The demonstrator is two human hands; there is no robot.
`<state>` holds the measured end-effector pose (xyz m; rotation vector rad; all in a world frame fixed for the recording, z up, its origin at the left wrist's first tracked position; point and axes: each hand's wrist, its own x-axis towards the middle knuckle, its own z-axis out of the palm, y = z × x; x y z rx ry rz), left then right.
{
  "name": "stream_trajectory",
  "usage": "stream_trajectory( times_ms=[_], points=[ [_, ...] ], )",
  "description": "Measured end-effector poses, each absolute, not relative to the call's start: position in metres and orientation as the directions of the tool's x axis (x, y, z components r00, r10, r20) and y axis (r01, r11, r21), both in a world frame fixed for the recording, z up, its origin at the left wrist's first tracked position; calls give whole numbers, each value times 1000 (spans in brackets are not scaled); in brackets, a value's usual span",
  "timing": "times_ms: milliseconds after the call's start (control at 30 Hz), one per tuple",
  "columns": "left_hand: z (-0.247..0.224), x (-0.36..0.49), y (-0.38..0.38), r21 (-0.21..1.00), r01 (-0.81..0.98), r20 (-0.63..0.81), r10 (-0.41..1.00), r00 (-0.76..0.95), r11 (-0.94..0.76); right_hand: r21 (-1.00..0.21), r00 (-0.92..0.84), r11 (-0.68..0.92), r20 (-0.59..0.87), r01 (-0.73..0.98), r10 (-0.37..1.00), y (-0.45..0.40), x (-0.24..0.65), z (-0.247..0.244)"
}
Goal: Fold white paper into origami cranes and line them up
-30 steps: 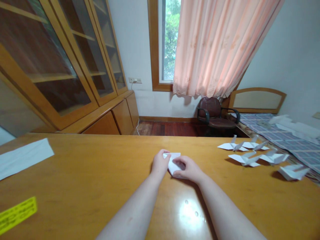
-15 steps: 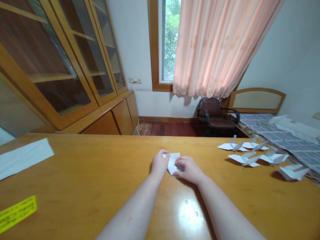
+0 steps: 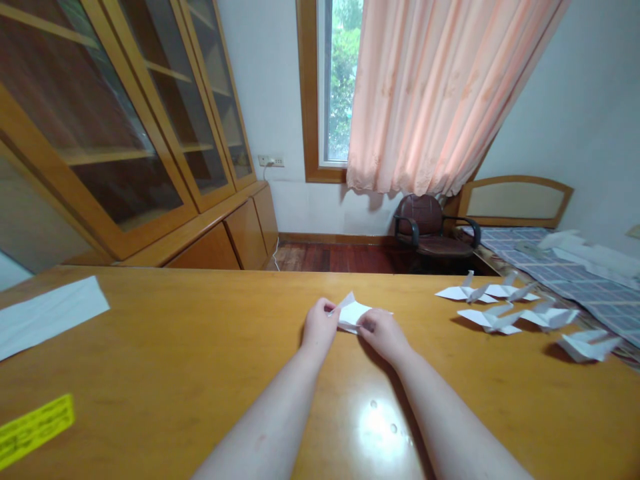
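Note:
A small piece of folded white paper (image 3: 354,312) is between my hands near the middle of the wooden table (image 3: 200,347), with one point sticking up at its far side. My left hand (image 3: 320,325) pinches the paper's left end between thumb and fingers. On the other side, my right hand (image 3: 383,331) has its fingers closed on the right part and near edge. My fingers cover both ends of the paper.
Several folded paper birds (image 3: 487,319) stand on the table's right side. A white paper strip (image 3: 53,317) and a yellow label (image 3: 36,430) lie at the left. Beyond the table are a chair (image 3: 425,223), a bed (image 3: 550,253) and a glass-door cabinet (image 3: 165,200).
The paper has opened from a compact folded shape into a wider one with a raised point and a tip reaching right. My right hand has shifted slightly right and closed on it.

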<state>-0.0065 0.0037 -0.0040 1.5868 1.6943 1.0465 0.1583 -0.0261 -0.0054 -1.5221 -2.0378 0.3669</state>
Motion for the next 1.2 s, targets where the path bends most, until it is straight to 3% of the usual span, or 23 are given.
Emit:
stream_trajectory(
  times_ms=[133,367,567,767,1033,1200],
  points=[
    [-8,-7,5,887,462,41,993,-113,16,-562,-109,223,229,797,967,-24,162,-8],
    [-25,-6,11,849,528,83,993,-88,-24,-531,-7,105,183,841,983,-24,165,-7],
    [-21,-7,9,790,598,176,984,-9,-135,-525,-38,139,198,840,979,-27,163,-5],
    [-13,-8,4,786,602,172,985,12,-144,-540,-244,319,209,779,947,-32,158,1],
    [-7,-8,2,740,657,174,984,18,-143,-656,-328,325,123,681,937,-30,159,-1],
    [-7,-10,1,682,720,139,989,42,-127,-642,-329,346,152,684,932,-28,159,-6]
  ],
)
